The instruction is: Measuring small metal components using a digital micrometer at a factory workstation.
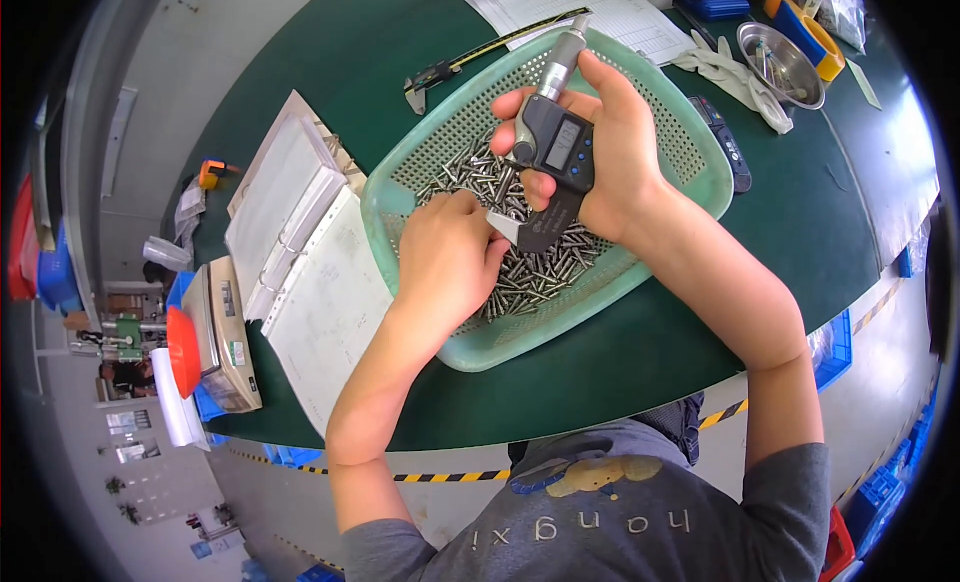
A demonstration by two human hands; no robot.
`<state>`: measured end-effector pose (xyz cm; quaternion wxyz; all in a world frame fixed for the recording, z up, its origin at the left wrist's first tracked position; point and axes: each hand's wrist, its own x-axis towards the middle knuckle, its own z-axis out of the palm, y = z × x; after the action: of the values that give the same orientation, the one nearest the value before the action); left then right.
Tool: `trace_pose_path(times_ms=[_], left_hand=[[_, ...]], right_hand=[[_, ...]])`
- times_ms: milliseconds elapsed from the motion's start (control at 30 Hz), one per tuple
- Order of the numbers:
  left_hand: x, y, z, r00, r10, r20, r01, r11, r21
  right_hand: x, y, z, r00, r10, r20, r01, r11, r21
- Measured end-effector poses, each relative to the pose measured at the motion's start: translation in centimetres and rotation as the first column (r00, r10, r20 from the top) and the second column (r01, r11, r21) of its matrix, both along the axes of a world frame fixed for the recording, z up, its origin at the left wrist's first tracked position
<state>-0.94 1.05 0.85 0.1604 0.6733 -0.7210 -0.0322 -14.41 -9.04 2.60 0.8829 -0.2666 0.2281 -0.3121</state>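
My right hand (622, 147) is wrapped round a digital micrometer (545, 182) with a black frame, a small display and a silver barrel, its thumb along the barrel. Close to the micrometer's jaws, my left hand (447, 252) is closed with its fingertips together; whatever they pinch is hidden. Both hands are over a light green perforated plastic basket (480, 354). Inside it lies a heap of small metal screw-like pins (540, 282), several of them right below my fingers.
Left of the basket lies an open ring binder (330, 282), with a scale (228, 332) beyond it. A caliper (490, 57) lies behind the basket near printed sheets (590, 12). At the far right are a white glove (735, 82), a metal bowl (780, 67) and a calculator (722, 147).
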Motion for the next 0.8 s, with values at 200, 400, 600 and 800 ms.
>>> trace_pose_path(times_ms=[200, 400, 600, 800], left_hand=[[0.5, -0.6, -0.4, 0.994, -0.097, 0.05, 0.095, 0.994, 0.047], [0.6, -0.4, 0.7, 0.989, 0.019, -0.143, 0.002, 0.989, 0.148], [0.9, -0.2, 1.3, 0.121, 0.113, -0.986, -0.059, 0.993, 0.107], [0.6, 0.4, -0.3, -0.294, 0.028, -0.955, 0.072, 0.997, 0.007]], right_hand=[[-0.2, 0.2, 0.3, 1.0, 0.009, -0.001, -0.009, 1.0, 0.028], [0.0, -0.1, 0.2, 1.0, 0.019, -0.007, -0.019, 1.0, -0.01], [-0.1, 0.0, 0.0, 0.999, 0.034, 0.037, -0.033, 0.999, -0.025], [-0.1, 0.3, 0.3, 0.998, 0.041, 0.045, -0.042, 0.999, 0.002]])
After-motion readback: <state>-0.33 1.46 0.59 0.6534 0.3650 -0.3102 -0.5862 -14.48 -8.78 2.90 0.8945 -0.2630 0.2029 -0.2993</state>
